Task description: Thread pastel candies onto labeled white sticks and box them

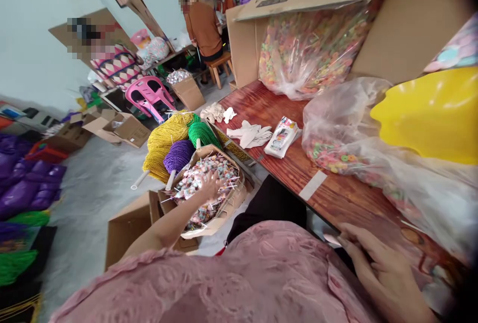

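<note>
My left hand (211, 187) reaches out over a cardboard box full of wrapped lollipops (194, 198). Its fingers are spread on top of the heap, and I see nothing gripped in them. White sticks poke out all round the pile. Near the table's front edge, at lower right, my right hand (379, 268) is closed with the fingers curled. Something small and pale shows by its fingertips, too blurred to name. Beside that hand, a thin white stick (414, 228) lies on the wooden table (280, 178).
Clear bags of colourful candy rings (309, 54) and a yellow scalloped tray (429, 114) occupy the table, with pale gloves (250, 135) and a white packet (282, 138). Gold, purple and green bead strings (170, 136) hang behind the lollipop box. Other people sit farther back.
</note>
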{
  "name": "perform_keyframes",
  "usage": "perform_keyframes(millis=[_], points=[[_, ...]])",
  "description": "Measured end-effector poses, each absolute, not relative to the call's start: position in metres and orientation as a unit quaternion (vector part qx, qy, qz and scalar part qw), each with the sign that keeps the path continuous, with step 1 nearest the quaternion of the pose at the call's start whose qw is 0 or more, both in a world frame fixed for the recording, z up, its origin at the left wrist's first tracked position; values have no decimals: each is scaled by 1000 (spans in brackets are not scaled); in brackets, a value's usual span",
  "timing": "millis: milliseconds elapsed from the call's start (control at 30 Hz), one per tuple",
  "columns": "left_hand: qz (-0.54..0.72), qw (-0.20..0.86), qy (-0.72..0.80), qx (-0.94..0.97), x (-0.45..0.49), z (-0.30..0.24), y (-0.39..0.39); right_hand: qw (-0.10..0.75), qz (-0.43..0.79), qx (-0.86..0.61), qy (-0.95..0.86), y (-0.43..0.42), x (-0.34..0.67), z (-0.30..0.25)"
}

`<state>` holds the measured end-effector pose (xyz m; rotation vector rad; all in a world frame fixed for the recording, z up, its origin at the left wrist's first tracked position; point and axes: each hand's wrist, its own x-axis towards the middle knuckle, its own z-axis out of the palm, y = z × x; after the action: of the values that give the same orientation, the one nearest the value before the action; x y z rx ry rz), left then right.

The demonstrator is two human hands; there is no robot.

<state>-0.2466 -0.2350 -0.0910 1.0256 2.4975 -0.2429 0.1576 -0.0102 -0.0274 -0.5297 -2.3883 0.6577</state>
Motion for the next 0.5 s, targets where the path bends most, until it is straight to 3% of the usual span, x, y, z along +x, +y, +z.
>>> perform_keyframes(millis=[333,500], points=[[-134,191,950,206,-319,-129,-208,276,196,-225,-914,-13,160,-32],[-128,218,938,236,-317,-159,-175,260,194,-231,-917,-9,150,-32]])
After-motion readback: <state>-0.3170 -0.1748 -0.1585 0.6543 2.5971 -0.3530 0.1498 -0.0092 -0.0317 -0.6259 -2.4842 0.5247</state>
